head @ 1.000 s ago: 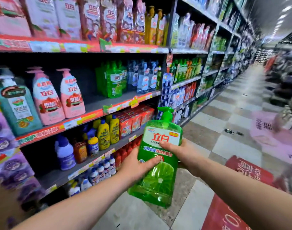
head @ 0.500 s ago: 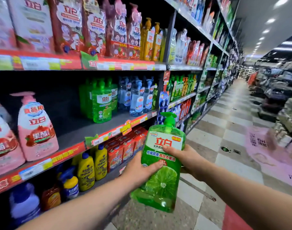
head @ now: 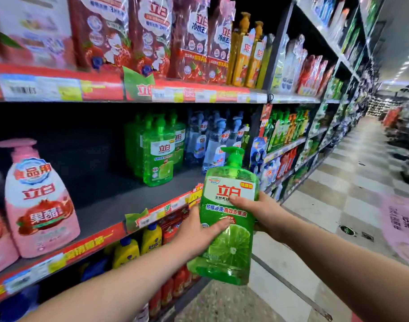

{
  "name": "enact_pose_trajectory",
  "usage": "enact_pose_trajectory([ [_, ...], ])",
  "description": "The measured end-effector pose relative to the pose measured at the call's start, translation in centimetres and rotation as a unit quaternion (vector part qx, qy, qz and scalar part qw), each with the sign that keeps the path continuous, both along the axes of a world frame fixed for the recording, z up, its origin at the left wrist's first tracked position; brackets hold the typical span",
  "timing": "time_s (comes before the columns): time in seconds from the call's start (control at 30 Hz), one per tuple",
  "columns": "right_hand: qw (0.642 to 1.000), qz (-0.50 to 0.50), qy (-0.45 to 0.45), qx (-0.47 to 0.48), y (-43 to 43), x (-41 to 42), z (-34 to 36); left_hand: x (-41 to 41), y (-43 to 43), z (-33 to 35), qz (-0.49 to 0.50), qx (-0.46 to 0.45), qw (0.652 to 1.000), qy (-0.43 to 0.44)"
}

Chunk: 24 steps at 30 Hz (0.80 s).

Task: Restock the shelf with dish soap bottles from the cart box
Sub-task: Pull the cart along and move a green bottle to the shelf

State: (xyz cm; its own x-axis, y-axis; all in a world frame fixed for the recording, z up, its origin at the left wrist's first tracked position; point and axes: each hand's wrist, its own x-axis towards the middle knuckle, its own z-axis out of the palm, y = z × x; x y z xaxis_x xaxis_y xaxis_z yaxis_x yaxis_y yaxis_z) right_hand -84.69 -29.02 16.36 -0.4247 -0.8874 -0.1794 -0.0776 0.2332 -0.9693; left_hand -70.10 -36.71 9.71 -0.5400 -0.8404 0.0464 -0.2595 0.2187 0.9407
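Observation:
I hold a large green dish soap bottle with a pump top and a lime on its label, upright in front of the middle shelf. My left hand grips its left side with the thumb across the label. My right hand grips its right side, thumb on the white label. Matching green bottles stand in a group further back on that shelf. The cart box is out of sight.
Pink pump bottles stand at the shelf's left, with dark bare shelf between them and the green ones. Clear blue bottles stand right of the green group. Red refill bags fill the shelf above. A checkered aisle floor runs to the right.
The bottle has risen from below shelf level to the middle shelf's front edge and closer to it. Both hands keep the same grip. My view has moved nearer the shelves.

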Motion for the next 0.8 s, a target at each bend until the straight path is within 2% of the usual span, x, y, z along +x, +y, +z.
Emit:
enact_pose_trajectory([
  [0.2, 0.997, 0.059, -0.025, -0.031, -8.7, -2.7, -0.1, -2.0, -6.1, 0.1, 0.080, -0.004, 0.997, -0.015],
  [0.53, 0.981, 0.183, 0.027, -0.065, -23.6, -11.4, 0.8, -9.8, -16.6, 1.5, 0.220, 0.004, 0.975, -0.003],
  [0.8, 0.944, 0.255, 0.172, -0.123, -31.1, -15.1, -0.3, -13.7, -21.7, 1.1, 0.330, 0.003, 0.944, -0.019],
])
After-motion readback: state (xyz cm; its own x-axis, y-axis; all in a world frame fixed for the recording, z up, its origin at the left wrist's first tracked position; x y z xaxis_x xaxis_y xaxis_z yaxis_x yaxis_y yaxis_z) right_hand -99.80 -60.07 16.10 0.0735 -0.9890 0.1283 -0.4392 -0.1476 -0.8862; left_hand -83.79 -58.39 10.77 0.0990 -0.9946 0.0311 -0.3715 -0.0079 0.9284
